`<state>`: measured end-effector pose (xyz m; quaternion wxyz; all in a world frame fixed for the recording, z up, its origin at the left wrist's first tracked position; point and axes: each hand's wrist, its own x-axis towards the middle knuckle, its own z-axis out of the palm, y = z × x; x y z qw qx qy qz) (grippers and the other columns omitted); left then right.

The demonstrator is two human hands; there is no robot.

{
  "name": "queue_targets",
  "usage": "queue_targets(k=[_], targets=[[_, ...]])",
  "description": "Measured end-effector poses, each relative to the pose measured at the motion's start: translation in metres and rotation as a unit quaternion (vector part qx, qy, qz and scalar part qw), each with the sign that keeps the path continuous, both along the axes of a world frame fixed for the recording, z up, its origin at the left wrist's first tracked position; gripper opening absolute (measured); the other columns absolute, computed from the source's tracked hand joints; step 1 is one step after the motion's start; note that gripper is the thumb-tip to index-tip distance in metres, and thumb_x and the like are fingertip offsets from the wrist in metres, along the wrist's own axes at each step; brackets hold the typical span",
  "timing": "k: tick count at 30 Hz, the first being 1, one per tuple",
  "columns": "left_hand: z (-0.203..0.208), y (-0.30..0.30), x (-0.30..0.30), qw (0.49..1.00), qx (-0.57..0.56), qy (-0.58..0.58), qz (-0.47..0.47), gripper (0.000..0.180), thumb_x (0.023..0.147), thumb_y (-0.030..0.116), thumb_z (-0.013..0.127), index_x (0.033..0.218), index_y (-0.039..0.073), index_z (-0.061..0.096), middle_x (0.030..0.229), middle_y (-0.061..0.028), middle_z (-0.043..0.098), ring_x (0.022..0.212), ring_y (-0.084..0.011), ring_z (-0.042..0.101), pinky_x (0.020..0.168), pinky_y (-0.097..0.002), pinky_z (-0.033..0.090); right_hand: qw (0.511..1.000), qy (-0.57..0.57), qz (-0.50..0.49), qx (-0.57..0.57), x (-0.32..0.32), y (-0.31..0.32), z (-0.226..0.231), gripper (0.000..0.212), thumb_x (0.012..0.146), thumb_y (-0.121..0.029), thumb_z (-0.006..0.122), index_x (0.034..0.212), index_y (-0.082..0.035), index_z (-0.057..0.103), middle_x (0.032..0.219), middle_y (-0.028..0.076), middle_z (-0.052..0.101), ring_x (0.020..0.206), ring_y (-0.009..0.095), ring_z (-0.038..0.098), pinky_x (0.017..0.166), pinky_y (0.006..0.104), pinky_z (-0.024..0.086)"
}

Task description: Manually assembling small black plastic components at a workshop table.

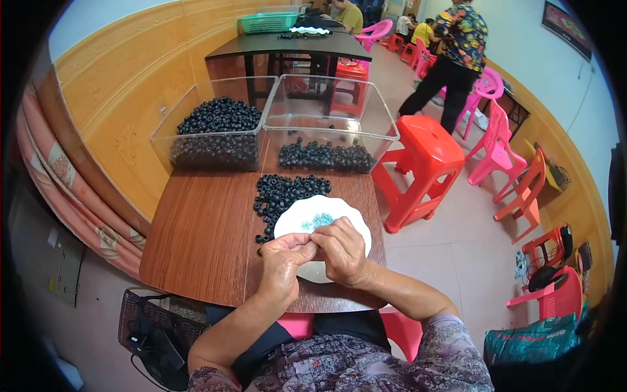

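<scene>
Over a white plate with a scalloped rim point(358, 225), my left hand point(282, 260) and my right hand point(343, 253) meet fingertip to fingertip. Both are closed in a pinch, and whatever sits between the fingers is hidden or too small to name. Blue-green specks point(319, 222) show in the plate's middle; I cannot tell whether they are loose pieces or a printed pattern. Just beyond the plate and to its left lies a spread of small black ring-shaped pieces point(281, 194) on the brown wooden table point(196, 228).
Two clear plastic bins hold more black pieces: the left bin point(163, 137) is heaped, the right bin point(385, 134) shallow. Behind them is a dark table point(281, 47) with a green basket point(268, 23). A red stool point(431, 144) stands right; a person point(462, 39) is beyond it.
</scene>
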<state>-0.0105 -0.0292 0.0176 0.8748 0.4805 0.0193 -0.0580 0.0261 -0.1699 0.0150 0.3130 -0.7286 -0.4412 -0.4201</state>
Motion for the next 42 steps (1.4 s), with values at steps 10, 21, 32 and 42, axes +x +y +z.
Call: queue_targets(k=[10,21,32,42], targets=[[-0.004,0.014,0.006,0.999,0.028,-0.027,-0.027,0.017,0.081,0.004,0.065,0.094,-0.005,0.059,0.083,-0.0058,0.062,0.073,-0.0097,0.057,0.069,-0.0214,0.045,0.997,0.072,-0.024,0.012,-0.007,0.009,-0.001,0.035,0.060,-0.002,0.066,0.094,0.003,0.058,0.086,0.013,0.060,0.071,0.027,0.057,0.062,0.0359,0.043],[-0.004,0.026,0.010,0.999,0.026,-0.017,-0.029,0.016,0.079,-0.002,0.064,0.093,-0.008,0.060,0.081,-0.0083,0.064,0.070,-0.0126,0.060,0.068,-0.0222,0.047,0.996,0.083,-0.003,0.023,-0.001,0.017,0.003,0.041,0.052,-0.003,0.072,0.090,0.002,0.056,0.085,0.013,0.059,0.070,0.028,0.055,0.061,0.0367,0.041],[-0.005,0.030,0.014,0.997,0.056,-0.023,-0.050,0.011,0.081,0.001,0.060,0.090,-0.005,0.060,0.082,-0.0072,0.064,0.072,-0.0109,0.060,0.067,-0.0210,0.046,0.999,0.000,0.023,-0.039,0.013,0.015,-0.005,0.039,0.057,-0.008,0.068,0.092,0.005,0.056,0.084,0.014,0.056,0.067,0.025,0.051,0.055,0.0362,0.037],[0.073,0.118,0.157,0.898,0.335,-0.241,0.154,0.018,0.077,0.006,0.065,0.092,-0.003,0.059,0.074,-0.0090,0.061,0.059,-0.0145,0.058,0.060,-0.0273,0.049,0.981,0.190,-0.040,-0.013,-0.002,-0.019,0.013,0.032,0.065,0.009,0.067,0.095,0.003,0.057,0.084,0.013,0.060,0.065,0.023,0.056,0.057,0.0325,0.045]])
